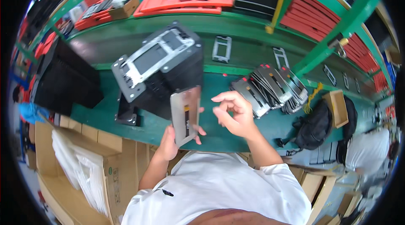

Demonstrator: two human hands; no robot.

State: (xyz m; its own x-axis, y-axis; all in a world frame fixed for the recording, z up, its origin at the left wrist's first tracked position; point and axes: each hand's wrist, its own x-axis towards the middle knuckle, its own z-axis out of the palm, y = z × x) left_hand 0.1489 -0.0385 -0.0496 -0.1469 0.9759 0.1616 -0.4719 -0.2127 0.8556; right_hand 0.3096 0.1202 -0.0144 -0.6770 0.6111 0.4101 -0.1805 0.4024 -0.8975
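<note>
My left hand (169, 144) grips a flat, rectangular silver-grey panel (180, 117) along its lower part. The panel stands nearly upright and carries a narrow dark label strip with a bit of orange. Several of its fingertips show past the panel's right edge. To the right of the panel, and apart from it, my right hand (237, 114) is raised over the bench with nothing visible in it. Its index finger and thumb are apart, the other fingers curled. Beyond it, several similar flat panels (270, 88) lean in a fanned pile.
A tall black block (185, 62) with a metal frame plate (154, 58) on top stands left of centre on the green bench (219, 134). Another black stack (63, 77) is farther left. Cardboard boxes (114, 183) sit below. A black backpack (314, 130) lies right.
</note>
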